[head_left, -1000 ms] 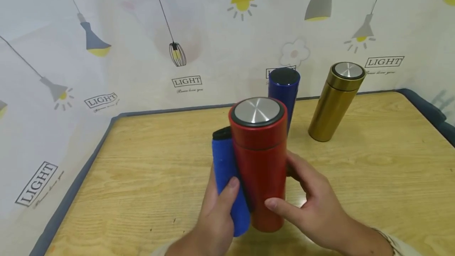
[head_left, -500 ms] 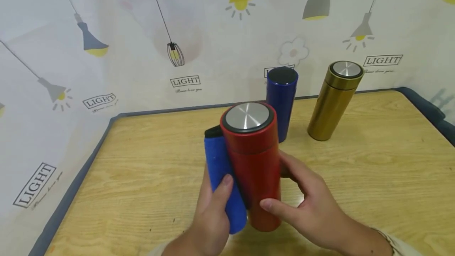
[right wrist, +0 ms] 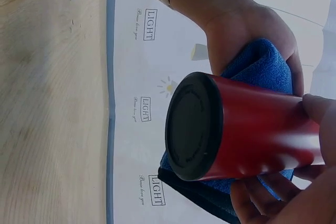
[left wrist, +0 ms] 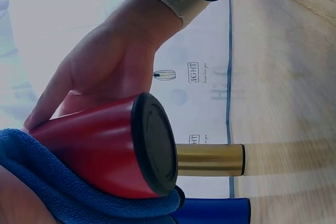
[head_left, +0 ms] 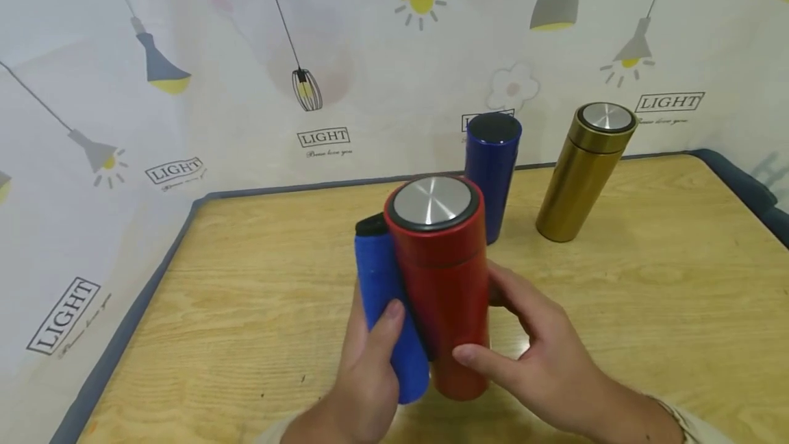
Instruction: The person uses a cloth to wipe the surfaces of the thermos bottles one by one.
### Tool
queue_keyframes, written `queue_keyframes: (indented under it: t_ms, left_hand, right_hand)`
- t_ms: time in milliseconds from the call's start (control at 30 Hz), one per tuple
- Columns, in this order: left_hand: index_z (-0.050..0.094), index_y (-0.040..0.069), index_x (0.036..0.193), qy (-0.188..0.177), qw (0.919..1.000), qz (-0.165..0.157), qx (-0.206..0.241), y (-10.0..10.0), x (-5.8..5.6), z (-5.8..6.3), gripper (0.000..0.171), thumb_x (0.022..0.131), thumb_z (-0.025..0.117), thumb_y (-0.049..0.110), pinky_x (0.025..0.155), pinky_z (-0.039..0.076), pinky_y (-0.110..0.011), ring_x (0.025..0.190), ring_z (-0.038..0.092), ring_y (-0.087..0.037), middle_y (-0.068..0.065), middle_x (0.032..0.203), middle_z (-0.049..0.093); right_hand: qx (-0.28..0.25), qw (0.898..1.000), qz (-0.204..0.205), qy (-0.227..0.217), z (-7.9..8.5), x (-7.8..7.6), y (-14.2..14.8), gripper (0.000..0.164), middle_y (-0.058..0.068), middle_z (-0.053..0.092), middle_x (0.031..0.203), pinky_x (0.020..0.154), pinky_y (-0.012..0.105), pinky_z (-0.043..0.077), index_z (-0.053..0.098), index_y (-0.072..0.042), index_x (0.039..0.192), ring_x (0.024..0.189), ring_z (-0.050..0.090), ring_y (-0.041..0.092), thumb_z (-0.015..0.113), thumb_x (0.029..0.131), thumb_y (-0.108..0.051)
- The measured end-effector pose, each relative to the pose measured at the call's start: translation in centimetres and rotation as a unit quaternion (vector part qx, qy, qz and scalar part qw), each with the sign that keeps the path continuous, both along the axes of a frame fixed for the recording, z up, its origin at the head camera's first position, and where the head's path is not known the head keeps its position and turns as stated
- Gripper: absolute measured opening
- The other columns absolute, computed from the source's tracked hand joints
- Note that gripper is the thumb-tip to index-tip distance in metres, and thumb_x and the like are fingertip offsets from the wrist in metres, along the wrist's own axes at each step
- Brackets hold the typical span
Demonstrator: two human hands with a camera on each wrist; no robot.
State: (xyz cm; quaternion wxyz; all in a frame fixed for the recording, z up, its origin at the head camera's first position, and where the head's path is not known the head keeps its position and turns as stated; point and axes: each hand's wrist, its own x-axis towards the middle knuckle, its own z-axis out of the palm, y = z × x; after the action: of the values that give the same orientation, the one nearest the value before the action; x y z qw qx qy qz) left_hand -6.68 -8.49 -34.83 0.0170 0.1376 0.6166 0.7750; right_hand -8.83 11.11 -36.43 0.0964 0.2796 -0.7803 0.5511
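A red thermos flask (head_left: 445, 307) with a brushed-metal lid top leans slightly in front of me, held up off the table. My right hand (head_left: 548, 362) grips its lower right side, thumb across the front and fingers behind. Folded against its left side is a blue cloth (head_left: 379, 279) with a black edge. My left hand (head_left: 368, 379) holds the cloth to the flask, thumb on the outer face. The left wrist view shows the flask's black base (left wrist: 157, 148) and the cloth under its side. In the right wrist view the cloth (right wrist: 262, 66) wraps behind the flask.
Behind the red flask a dark blue flask (head_left: 493, 177) stands on the wood-grain table (head_left: 259, 293). A gold flask (head_left: 582, 183) stands to its right. A pale curtain (head_left: 246, 88) printed with lamps rises along the table's back and left edges.
The red flask and cloth have shifted a little left with both hands, uncovering more of the blue flask. Over the last half second they hardly move.
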Motion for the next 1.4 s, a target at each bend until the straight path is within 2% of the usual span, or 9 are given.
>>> queue_keyframes:
  t_ms: [167, 233, 333, 500, 733, 967, 1167, 1400]
  left_hand:
    - [0.012, 0.016, 0.159, -0.007, 0.9992, 0.034, 0.020, -0.12, -0.02, -0.93, 0.060, 0.104, 0.035, 0.020, 0.114, 0.036, -0.026, 0.144, 0.036, -0.023, -0.012, 0.158, 0.035]
    - [0.014, 0.017, 0.159, -0.016, 0.9984, 0.052, 0.016, -0.19, -0.03, -0.95, 0.059, 0.104, 0.035, 0.020, 0.113, 0.037, -0.026, 0.143, 0.037, -0.023, -0.011, 0.157, 0.037]
    - [0.016, 0.015, 0.158, -0.002, 0.9976, 0.066, 0.019, -0.15, -0.08, -0.78, 0.058, 0.103, 0.035, 0.018, 0.113, 0.037, -0.027, 0.141, 0.041, -0.022, -0.012, 0.154, 0.040]
    - [0.019, 0.012, 0.156, 0.041, 0.9972, 0.056, 0.028, 0.00, -0.24, -0.37, 0.055, 0.103, 0.033, 0.015, 0.114, 0.038, -0.029, 0.139, 0.044, -0.022, -0.013, 0.150, 0.044]
    - [0.018, 0.012, 0.157, 0.025, 0.9966, 0.055, 0.055, 0.27, -0.16, -0.50, 0.055, 0.103, 0.032, 0.013, 0.115, 0.037, -0.027, 0.139, 0.045, -0.019, -0.011, 0.151, 0.045]
    - [0.019, 0.009, 0.156, 0.041, 0.9958, 0.046, 0.069, 0.42, -0.30, -0.69, 0.053, 0.104, 0.031, 0.011, 0.115, 0.038, -0.030, 0.139, 0.045, -0.021, -0.011, 0.149, 0.045]
    - [0.019, 0.008, 0.155, 0.051, 0.9963, 0.036, 0.059, 0.46, -0.33, -0.45, 0.053, 0.104, 0.031, 0.011, 0.116, 0.036, -0.030, 0.140, 0.043, -0.023, -0.013, 0.149, 0.044]
    - [0.018, 0.010, 0.155, 0.039, 0.9989, 0.013, 0.023, 0.32, -0.26, -0.03, 0.053, 0.104, 0.032, 0.014, 0.117, 0.035, -0.028, 0.142, 0.041, -0.023, -0.015, 0.151, 0.041]
  right_hand:
    - [0.030, 1.000, -0.002, 0.007, 0.00, 0.02, -0.10, 0.084, -0.004, 0.064, 0.128, 0.093, 0.025, 0.052, 0.048, -0.018, 0.147, 0.108, 0.063, 0.010, 0.087, 0.074, -0.010]
    - [0.036, 0.999, -0.002, 0.015, -0.02, 0.01, -0.18, 0.084, -0.005, 0.064, 0.127, 0.091, 0.025, 0.053, 0.048, -0.017, 0.147, 0.106, 0.063, 0.009, 0.088, 0.073, -0.012]
    - [0.043, 0.999, -0.001, 0.022, -0.03, -0.04, -0.24, 0.084, -0.007, 0.064, 0.126, 0.089, 0.026, 0.053, 0.049, -0.017, 0.147, 0.103, 0.061, 0.008, 0.089, 0.073, -0.014]
    - [0.045, 0.999, -0.002, 0.026, -0.08, -0.10, -0.26, 0.084, -0.007, 0.064, 0.125, 0.089, 0.026, 0.053, 0.049, -0.017, 0.146, 0.103, 0.061, 0.007, 0.090, 0.072, -0.015]
    - [0.043, 0.999, -0.001, 0.030, -0.07, -0.13, -0.30, 0.085, -0.006, 0.065, 0.124, 0.089, 0.026, 0.053, 0.049, -0.016, 0.146, 0.102, 0.062, 0.007, 0.090, 0.072, -0.015]
    - [0.048, 0.999, -0.009, 0.017, -0.14, -0.08, -0.22, 0.085, -0.008, 0.064, 0.125, 0.089, 0.027, 0.054, 0.049, -0.019, 0.146, 0.104, 0.062, 0.007, 0.090, 0.071, -0.016]
    - [0.051, 0.998, -0.018, 0.017, -0.18, -0.06, -0.14, 0.086, -0.009, 0.065, 0.123, 0.090, 0.027, 0.053, 0.050, -0.020, 0.146, 0.104, 0.061, 0.007, 0.091, 0.070, -0.016]
    - [0.040, 0.999, -0.019, 0.031, -0.08, -0.15, -0.01, 0.087, -0.006, 0.066, 0.120, 0.091, 0.023, 0.051, 0.051, -0.016, 0.144, 0.104, 0.061, 0.008, 0.092, 0.067, -0.013]
